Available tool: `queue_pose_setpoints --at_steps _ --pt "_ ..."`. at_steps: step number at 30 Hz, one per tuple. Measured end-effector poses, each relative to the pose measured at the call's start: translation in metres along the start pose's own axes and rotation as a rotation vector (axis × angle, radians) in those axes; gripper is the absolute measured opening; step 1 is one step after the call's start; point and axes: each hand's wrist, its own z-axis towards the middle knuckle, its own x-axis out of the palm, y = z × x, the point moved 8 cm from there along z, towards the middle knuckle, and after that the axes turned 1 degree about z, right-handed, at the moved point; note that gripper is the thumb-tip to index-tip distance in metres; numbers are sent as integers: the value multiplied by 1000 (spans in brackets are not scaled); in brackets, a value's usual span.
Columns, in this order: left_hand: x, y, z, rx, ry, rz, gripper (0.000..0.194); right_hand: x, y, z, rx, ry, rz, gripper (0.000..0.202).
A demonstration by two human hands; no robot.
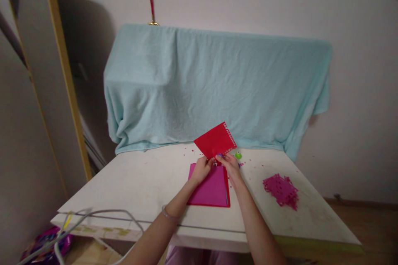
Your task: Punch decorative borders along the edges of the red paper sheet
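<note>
A sheet of red paper [214, 140] is tilted up above the table, with a row of punched holes along its right edge and more along the lower edge. My left hand [202, 168] pinches the paper near its bottom corner. Closed at the same lower edge, my right hand [230, 165] has a small purple craft punch [220, 155] at its fingertips, partly hidden by the fingers. Under my hands lies a stack of magenta paper [209, 188], with red paper showing at its edges. Just beyond my right hand sits a small green object [238, 155], perhaps another punch.
Punched magenta pieces [281, 191] lie in a pile on the right of the white table [139, 182]. Tiny paper bits are scattered around my hands. A light blue cloth [217, 78] drapes behind the table. Grey cables [102, 212] cross the front left edge.
</note>
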Motion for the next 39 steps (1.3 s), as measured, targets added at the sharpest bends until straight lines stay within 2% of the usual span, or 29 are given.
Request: queue_pose_setpoints --at_steps 5,9,18,31,39 --pt "1 -5 -3 -21 13 -6 28 -3 3 -1 8 -31 -27 44" --pt "-1 -4 -3 -45 -15 -31 31 -2 0 -3 73 -60 -26 39" --pt "-6 2 -1 -106 -47 -14 31 16 14 -14 74 60 -77 35" --pt "-2 9 0 -122 -42 -7 29 16 14 -14 74 54 -69 38" --pt "-3 5 -1 -105 -37 -26 29 8 -3 -6 64 40 -82 38"
